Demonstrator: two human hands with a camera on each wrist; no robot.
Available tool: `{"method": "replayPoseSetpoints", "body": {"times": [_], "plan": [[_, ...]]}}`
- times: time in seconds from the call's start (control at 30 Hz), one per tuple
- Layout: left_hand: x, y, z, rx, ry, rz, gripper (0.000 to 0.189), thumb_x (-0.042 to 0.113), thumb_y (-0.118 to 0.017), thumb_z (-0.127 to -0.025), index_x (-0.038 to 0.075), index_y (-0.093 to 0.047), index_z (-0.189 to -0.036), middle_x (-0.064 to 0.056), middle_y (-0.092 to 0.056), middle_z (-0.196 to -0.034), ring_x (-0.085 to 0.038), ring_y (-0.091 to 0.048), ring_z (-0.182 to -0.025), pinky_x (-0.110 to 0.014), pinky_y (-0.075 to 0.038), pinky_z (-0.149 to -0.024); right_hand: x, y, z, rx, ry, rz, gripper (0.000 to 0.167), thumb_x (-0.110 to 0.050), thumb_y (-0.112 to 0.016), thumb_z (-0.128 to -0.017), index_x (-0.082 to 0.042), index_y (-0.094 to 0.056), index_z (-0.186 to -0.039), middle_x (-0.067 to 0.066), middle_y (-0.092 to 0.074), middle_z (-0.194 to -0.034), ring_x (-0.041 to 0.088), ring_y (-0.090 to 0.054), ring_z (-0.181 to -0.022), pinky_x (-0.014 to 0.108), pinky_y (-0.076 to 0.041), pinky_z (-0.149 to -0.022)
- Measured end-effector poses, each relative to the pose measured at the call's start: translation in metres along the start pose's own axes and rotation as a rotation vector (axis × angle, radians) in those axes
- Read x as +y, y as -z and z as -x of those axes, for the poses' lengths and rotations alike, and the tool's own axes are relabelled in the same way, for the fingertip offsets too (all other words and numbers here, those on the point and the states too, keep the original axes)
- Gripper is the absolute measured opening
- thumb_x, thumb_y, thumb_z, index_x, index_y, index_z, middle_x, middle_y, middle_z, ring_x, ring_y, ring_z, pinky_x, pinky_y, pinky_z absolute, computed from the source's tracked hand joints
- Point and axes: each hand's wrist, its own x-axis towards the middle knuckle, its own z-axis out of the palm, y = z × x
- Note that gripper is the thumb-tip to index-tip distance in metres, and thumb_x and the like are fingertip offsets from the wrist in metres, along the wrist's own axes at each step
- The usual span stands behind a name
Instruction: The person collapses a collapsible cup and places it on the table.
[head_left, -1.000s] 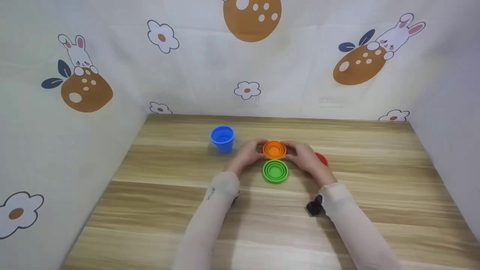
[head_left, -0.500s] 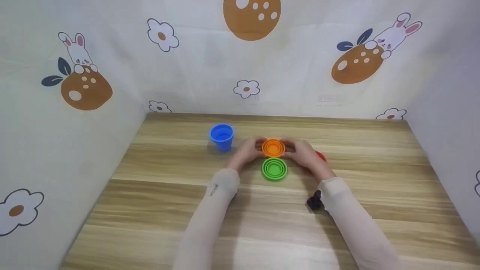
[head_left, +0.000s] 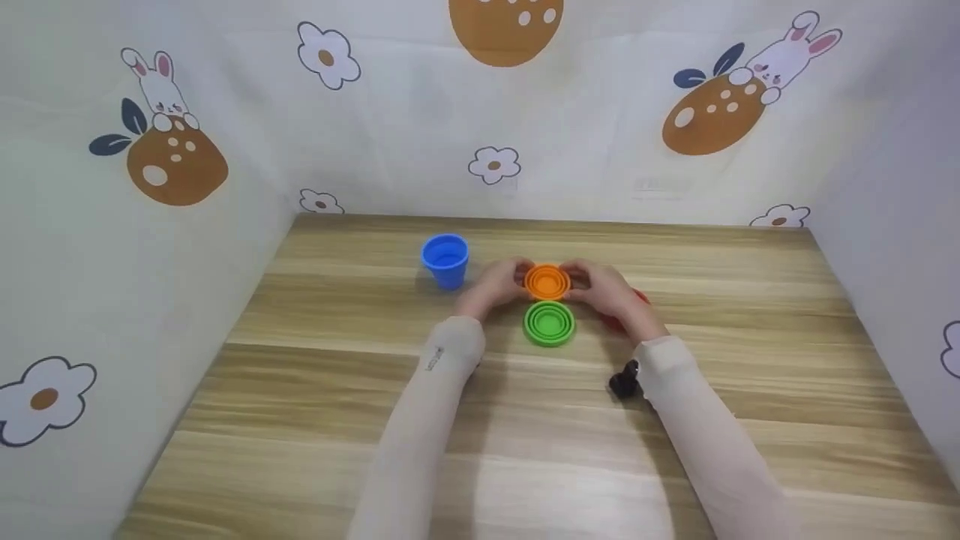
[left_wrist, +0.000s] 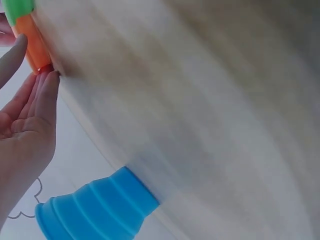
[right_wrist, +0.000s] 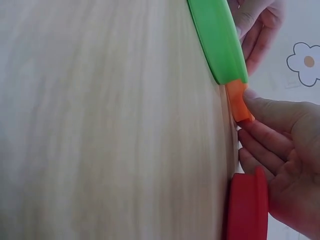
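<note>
An orange collapsible cup [head_left: 547, 283], pressed flat into rings, lies between both hands. My left hand [head_left: 501, 285] grips its left side with thumb and fingers; my right hand [head_left: 606, 291] grips its right side the same way. In the right wrist view, the right thumb sits on the orange cup [right_wrist: 238, 102] and the fingers reach behind it. Just in front of it lies a flattened green collapsible cup [head_left: 550, 324], which no hand is seen gripping. Under the right wrist, a red collapsible cup [right_wrist: 247, 207] is flattened too and partly hidden in the head view.
A blue collapsible cup [head_left: 446, 262] stands upright, extended, left of the left hand. Everything rests on a wood-grain table [head_left: 300, 390]. Patterned cloth walls [head_left: 405, 112] enclose its back and sides. A small black device [head_left: 624, 381] is at the right sleeve.
The whole head view has slid upward, as the camera tilts down a little. Both hands keep their hold on the orange cup, and the cups stay in the same arrangement.
</note>
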Motion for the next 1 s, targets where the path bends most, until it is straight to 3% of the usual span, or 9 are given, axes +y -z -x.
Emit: {"method": "replayPoseSetpoints", "body": {"times": [0.13,0.5,0.77,1.0], "plan": [[0.001,0.001,0.000,-0.017,0.030,-0.056,0.059,0.007,-0.076,-0.086,0.003,-0.052,-0.140,-0.015,-0.059,-0.141,-0.027,-0.055,-0.132,-0.038,-0.042,-0.116,0.002,0.000,-0.001,-0.017,-0.017,-0.022,0.056,-0.014,-0.075,-0.088,-0.003,-0.055,-0.138,0.018,-0.058,-0.141,0.034,-0.051,-0.135,0.049,-0.035,-0.119],[0.013,0.009,0.004,-0.071,0.081,-0.077,0.061,0.004,-0.072,-0.085,0.007,-0.050,-0.142,-0.013,-0.057,-0.142,-0.027,-0.053,-0.133,-0.041,-0.041,-0.116,0.002,0.005,-0.002,-0.032,-0.014,-0.085,0.057,-0.011,-0.075,-0.087,-0.001,-0.054,-0.138,0.019,-0.057,-0.142,0.035,-0.051,-0.135,0.049,-0.035,-0.120],[0.020,0.009,0.009,-0.073,0.112,-0.096,0.068,0.014,-0.072,-0.088,0.010,-0.042,-0.149,-0.011,-0.050,-0.149,-0.026,-0.046,-0.139,-0.042,-0.035,-0.121,0.000,0.005,-0.006,-0.005,-0.037,-0.175,0.049,-0.008,-0.066,-0.093,0.001,-0.052,-0.139,0.022,-0.058,-0.139,0.036,-0.054,-0.132,0.047,-0.041,-0.116],[0.043,0.012,0.019,-0.041,-0.049,-0.198,0.070,0.015,-0.071,-0.091,0.008,-0.037,-0.151,-0.014,-0.037,-0.157,-0.029,-0.043,-0.141,-0.042,-0.038,-0.119,-0.003,0.004,-0.013,0.054,-0.036,-0.197,0.044,-0.008,-0.062,-0.097,0.005,-0.052,-0.137,0.026,-0.058,-0.137,0.039,-0.055,-0.130,0.047,-0.045,-0.112]]}}
